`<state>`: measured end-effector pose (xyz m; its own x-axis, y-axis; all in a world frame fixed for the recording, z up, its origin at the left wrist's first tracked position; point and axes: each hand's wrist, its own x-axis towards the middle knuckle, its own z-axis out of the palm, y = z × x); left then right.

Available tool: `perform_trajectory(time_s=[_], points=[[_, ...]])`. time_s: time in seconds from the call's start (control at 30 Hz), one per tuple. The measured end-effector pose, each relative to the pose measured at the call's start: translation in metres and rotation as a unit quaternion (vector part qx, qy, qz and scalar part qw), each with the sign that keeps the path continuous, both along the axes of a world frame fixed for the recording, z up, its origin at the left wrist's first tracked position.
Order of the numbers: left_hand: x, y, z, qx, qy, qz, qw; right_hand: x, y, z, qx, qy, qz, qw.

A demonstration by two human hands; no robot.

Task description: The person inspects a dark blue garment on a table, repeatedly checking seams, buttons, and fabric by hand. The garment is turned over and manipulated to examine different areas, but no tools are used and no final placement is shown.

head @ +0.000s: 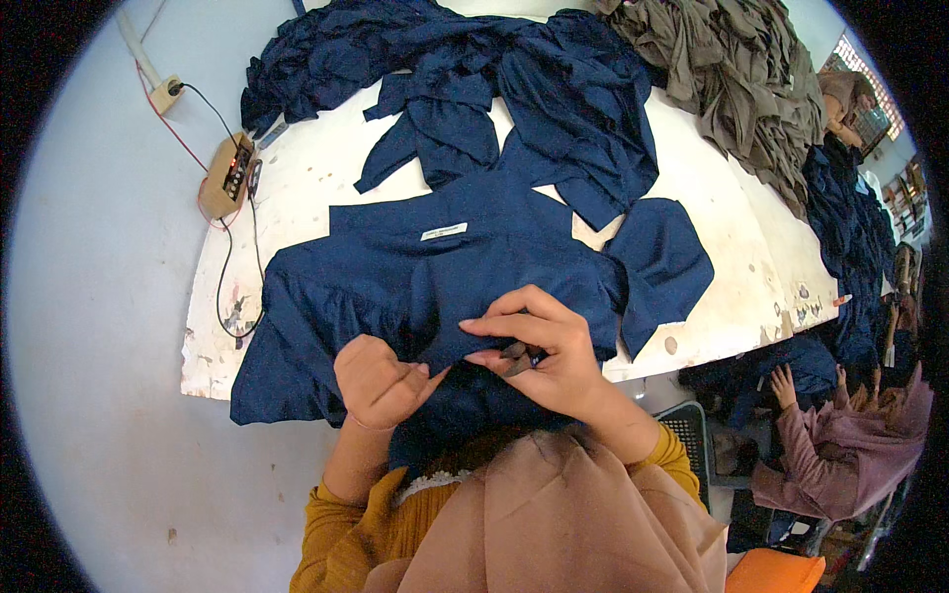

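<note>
A navy blue garment [519,259] with a white label [444,232] inside its neck lies spread before me, its near edge hanging over the table edge towards my lap. My left hand [382,382] is closed on a fold of its cloth, thumb and fingertip pinched at the near edge. Close by on the right, my right hand [552,345] has a small dark tool [519,357], perhaps thread snips, tucked in the palm. Its thumb and index fingertips rest at the cloth, slightly apart. The tool's tip is hidden by the fingers.
Navy garments [445,59] are heaped at the back of the white table [712,296], brown-grey ones [726,96] at the back right. A wooden box with wires [226,178] hangs at the left edge. Co-workers sit at right, one with a hand [783,387] on dark cloth.
</note>
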<state>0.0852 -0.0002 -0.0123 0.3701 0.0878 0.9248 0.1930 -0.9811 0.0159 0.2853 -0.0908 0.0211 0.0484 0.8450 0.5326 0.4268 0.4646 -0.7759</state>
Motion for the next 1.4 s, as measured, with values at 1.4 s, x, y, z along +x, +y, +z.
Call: perform_trajectory(time_s=[1.4], points=[[0.016, 0.226, 0.159, -0.412, 0.290, 0.030, 0.863, 0.197, 0.114, 0.164, -0.081, -0.438, -0.098, 0.890]])
